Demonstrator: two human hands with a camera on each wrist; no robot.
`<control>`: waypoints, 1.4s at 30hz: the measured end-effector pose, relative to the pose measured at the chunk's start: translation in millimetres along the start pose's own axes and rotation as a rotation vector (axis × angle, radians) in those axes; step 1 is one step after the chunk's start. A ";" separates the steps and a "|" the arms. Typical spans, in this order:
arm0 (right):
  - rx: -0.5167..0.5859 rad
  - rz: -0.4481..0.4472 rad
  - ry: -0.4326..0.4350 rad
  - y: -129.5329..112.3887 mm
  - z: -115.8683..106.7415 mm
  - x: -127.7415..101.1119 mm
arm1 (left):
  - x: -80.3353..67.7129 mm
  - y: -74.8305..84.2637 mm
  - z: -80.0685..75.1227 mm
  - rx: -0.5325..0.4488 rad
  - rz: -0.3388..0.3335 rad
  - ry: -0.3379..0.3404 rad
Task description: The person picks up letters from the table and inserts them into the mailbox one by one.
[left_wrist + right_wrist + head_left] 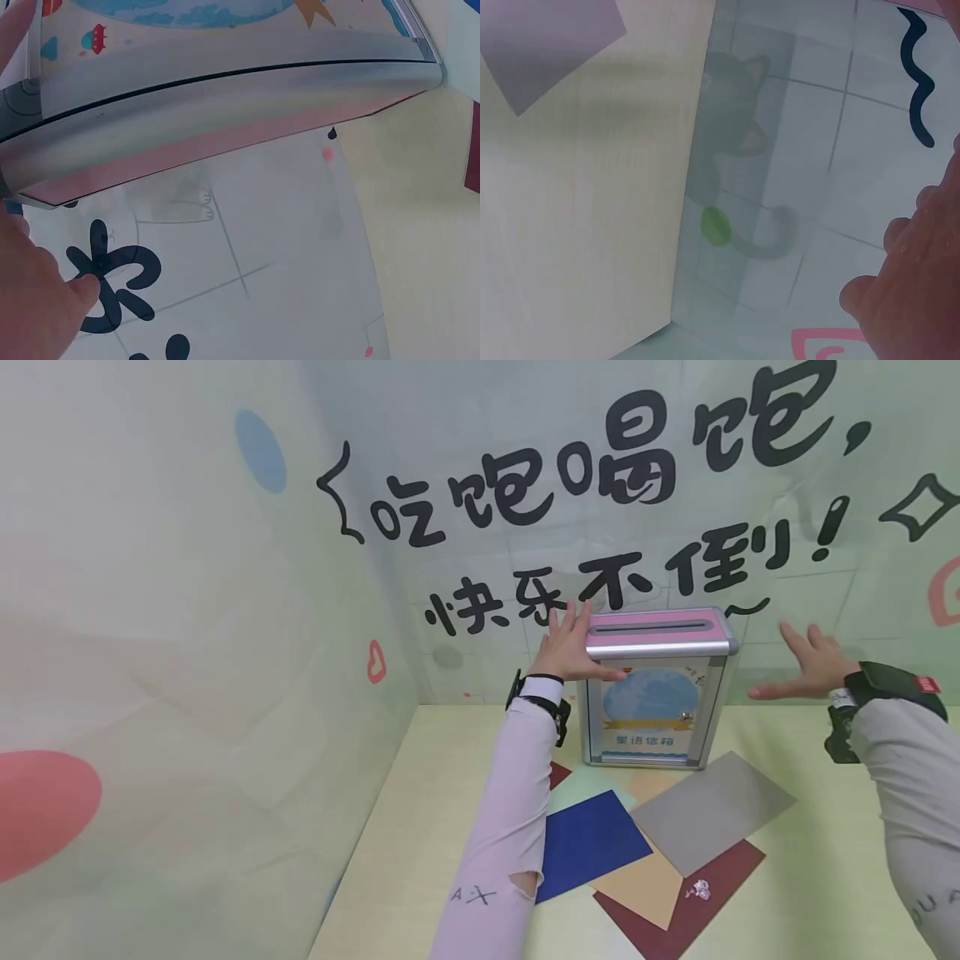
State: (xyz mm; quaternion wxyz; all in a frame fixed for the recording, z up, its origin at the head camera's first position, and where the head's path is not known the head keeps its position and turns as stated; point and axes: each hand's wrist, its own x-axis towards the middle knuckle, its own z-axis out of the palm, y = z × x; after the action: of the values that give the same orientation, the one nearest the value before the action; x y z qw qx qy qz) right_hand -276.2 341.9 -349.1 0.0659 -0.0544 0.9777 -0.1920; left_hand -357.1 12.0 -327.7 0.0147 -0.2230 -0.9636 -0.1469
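Note:
A letter box with a silver frame, a pink top with a slot and a printed front stands upright against the back wall. My left hand is at its upper left corner, thumb across the front and fingers spread beyond the left end. In the left wrist view the letter box fills the upper part, the left hand at its left end with a finger apart from the box. My right hand is held out right of the box, fingers spread, nothing in it; the right wrist view shows this hand before the wall.
In front of the box, several paper envelopes overlap on the pale wooden table: a grey one, a dark blue one, a tan one and a dark red one, among others. A printed wall covering rises behind and along the left.

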 end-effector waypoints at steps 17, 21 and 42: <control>0.050 0.039 -0.051 40.8 31.0 -13.6 | 9.0 -1.1 13.9 -0.404 0.004 0.068; 0.099 0.025 -0.085 36.1 41.3 -18.3 | 8.2 -1.1 17.4 -0.419 0.018 0.080; 0.119 0.059 -0.113 47.1 86.6 -6.2 | 14.1 -3.1 18.4 -0.441 0.025 0.077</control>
State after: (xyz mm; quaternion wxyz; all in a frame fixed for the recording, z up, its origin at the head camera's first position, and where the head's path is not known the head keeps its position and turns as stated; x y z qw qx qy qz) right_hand -260.9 354.2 -446.0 0.1300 -0.0323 0.9604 -0.2445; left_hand -370.5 20.6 -344.9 0.0040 -0.2270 -0.9040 -0.3622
